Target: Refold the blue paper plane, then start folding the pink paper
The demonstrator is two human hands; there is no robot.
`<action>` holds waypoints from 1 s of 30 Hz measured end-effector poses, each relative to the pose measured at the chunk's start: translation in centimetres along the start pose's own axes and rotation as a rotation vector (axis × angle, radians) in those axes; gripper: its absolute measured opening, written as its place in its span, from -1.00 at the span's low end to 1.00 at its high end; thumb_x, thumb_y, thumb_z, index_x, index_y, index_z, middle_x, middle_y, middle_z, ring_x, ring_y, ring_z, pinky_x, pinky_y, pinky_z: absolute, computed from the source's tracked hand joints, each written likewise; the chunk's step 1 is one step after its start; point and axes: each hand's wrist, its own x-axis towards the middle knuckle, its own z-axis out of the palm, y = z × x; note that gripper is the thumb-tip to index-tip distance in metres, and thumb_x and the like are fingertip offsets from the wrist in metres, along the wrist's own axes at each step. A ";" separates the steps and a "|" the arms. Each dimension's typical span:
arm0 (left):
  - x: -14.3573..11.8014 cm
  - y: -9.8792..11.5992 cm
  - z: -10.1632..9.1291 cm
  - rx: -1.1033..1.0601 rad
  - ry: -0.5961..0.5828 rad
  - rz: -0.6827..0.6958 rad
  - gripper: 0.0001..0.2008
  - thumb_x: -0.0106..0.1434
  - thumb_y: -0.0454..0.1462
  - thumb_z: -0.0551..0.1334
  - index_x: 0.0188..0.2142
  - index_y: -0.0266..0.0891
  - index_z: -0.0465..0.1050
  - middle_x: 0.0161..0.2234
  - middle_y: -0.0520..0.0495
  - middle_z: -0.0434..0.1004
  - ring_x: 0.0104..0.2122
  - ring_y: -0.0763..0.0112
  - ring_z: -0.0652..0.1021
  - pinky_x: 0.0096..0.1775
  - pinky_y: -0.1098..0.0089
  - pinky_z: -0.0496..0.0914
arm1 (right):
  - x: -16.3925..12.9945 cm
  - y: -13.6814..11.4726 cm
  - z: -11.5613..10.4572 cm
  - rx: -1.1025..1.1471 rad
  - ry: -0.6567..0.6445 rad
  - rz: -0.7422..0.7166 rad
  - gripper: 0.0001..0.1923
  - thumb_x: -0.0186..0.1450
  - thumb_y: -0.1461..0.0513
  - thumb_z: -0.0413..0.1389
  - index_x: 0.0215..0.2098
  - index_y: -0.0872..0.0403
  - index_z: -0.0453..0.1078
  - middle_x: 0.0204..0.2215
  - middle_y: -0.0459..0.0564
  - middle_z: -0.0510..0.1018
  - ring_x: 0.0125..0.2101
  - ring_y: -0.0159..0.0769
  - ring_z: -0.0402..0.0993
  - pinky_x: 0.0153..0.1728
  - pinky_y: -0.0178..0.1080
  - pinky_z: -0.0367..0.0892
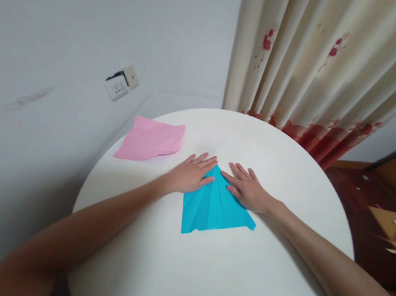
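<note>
A creased sheet of blue paper (206, 208) lies on the round white table (193, 280), its narrow tip pointing away from me. Fold lines fan out from that tip, and its near edge is uneven, with a small flap at the right corner. My left hand (193, 174) rests flat on the paper's left edge close to the tip, fingers stretched out. On the opposite side my right hand (246, 187) lies with fingers spread, touching the right edge near the tip. Neither hand grasps the paper.
Pink paper (153, 140) lies at the table's far left, over a white sheet. A wall with a socket (117, 87) stands on the left. A flowered curtain (305, 60) hangs behind the table. A cardboard box (386, 224) is on the floor at right.
</note>
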 end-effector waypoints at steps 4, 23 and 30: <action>0.2 -0.3 0.0 -0.033 -0.009 -0.056 -0.39 0.48 0.06 -0.22 0.41 -0.09 -0.04 0.43 -0.07 -0.10 0.40 0.07 -0.03 0.32 -0.08 -0.04 | 0.0 0.1 0.1 0.002 0.001 -0.007 -0.44 0.50 -0.02 -0.15 0.42 -0.14 0.02 0.44 0.06 -0.16 0.41 0.09 -0.26 0.30 0.34 -0.21; 0.3 0.7 0.1 -0.022 -0.012 0.000 -0.35 0.48 0.08 -0.19 0.41 -0.17 -0.05 0.43 -0.10 -0.10 0.41 0.13 -0.02 0.34 -0.01 -0.07 | -0.3 -0.3 -0.1 -0.056 -0.014 -0.007 -0.42 0.51 -0.04 -0.24 0.44 -0.12 -0.04 0.45 0.07 -0.16 0.41 0.10 -0.27 0.31 0.33 -0.18; 0.3 0.5 0.2 -0.014 0.004 0.009 -0.38 0.48 0.08 -0.18 0.41 -0.10 -0.04 0.43 -0.04 -0.09 0.41 0.15 -0.07 0.34 -0.04 -0.12 | -0.3 -0.8 -0.2 -0.080 -0.006 0.006 -0.43 0.52 -0.01 -0.24 0.44 -0.09 -0.03 0.44 0.10 -0.14 0.41 0.09 -0.25 0.30 0.33 -0.14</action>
